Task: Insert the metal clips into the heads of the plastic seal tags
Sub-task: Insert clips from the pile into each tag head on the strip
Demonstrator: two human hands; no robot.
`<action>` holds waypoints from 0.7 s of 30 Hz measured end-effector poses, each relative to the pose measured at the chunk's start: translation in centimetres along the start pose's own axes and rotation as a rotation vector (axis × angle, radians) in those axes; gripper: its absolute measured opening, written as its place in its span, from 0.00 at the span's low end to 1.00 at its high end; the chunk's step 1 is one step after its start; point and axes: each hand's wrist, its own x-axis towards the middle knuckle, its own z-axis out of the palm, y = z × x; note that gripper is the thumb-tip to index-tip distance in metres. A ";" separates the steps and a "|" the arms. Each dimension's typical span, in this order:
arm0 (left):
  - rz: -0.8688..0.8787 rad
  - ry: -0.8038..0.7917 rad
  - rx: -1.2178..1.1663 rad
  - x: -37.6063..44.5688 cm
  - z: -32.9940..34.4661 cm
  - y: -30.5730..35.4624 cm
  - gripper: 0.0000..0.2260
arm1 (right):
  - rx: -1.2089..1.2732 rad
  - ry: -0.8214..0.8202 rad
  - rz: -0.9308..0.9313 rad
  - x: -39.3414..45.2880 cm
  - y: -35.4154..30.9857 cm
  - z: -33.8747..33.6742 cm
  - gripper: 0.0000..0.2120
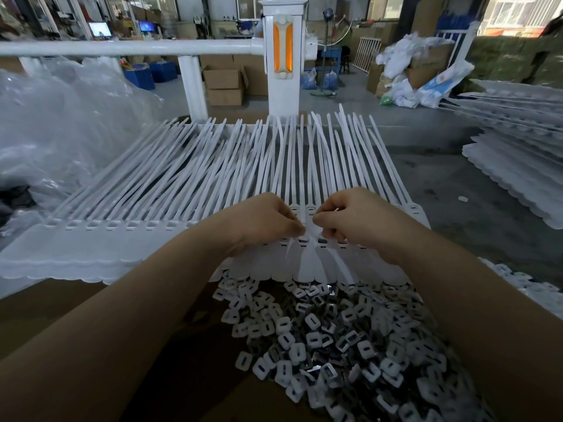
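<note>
Nearest the camera, a heap of metal clips [350, 345], grey and silver with slotted centres, is lying in a brown cardboard box [76, 315], spreading from the middle of the view down to the lower right. Both bare forearms are reaching over this heap toward the tags.

Just beyond the clips, a sheet of white plastic seal tags [189, 184] is lying flat, its scalloped flag ends overhanging the near edge of the heap and its long thin tails fanning away from the person. A row of small rectangular heads is running across the sheet.

The left hand [265, 220] is resting on the tag heads near the middle of the row, its fingers curled and its fingertips pinched together at a head; whether a clip is between them is too small to tell. The right hand [353, 217] is sitting just beside it, fingers likewise curled, thumb and forefinger pinching at the neighbouring head. The two sets of fingertips are almost touching each other.

To the left, crumpled clear plastic bags [61, 123] are piling up beside the tags. To the right, more stacked tag sheets [518, 166] are lying on a grey surface.

Farther off, a white railing [128, 47] is crossing the view, joined to a white post [281, 56] bearing an orange reflector. Behind it, cardboard cartons [225, 83], blue bins [152, 73] and white sacks [408, 71] are standing on the workshop floor.
</note>
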 end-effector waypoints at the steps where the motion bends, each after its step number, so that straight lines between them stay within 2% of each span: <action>1: -0.008 -0.001 -0.016 0.0 -0.1 0.0 0.06 | 0.005 0.001 0.003 0.0 0.0 0.0 0.03; 7: -0.038 0.006 -0.050 0.2 0.1 0.1 0.07 | 0.009 0.005 0.000 0.0 0.1 0.0 0.04; 11: -0.040 0.006 0.014 0.5 0.5 0.1 0.05 | 0.029 0.002 0.005 0.1 0.2 0.0 0.04; 21: -0.034 0.026 0.130 0.3 0.6 -0.1 0.06 | 0.015 -0.002 -0.002 -0.1 0.1 0.2 0.04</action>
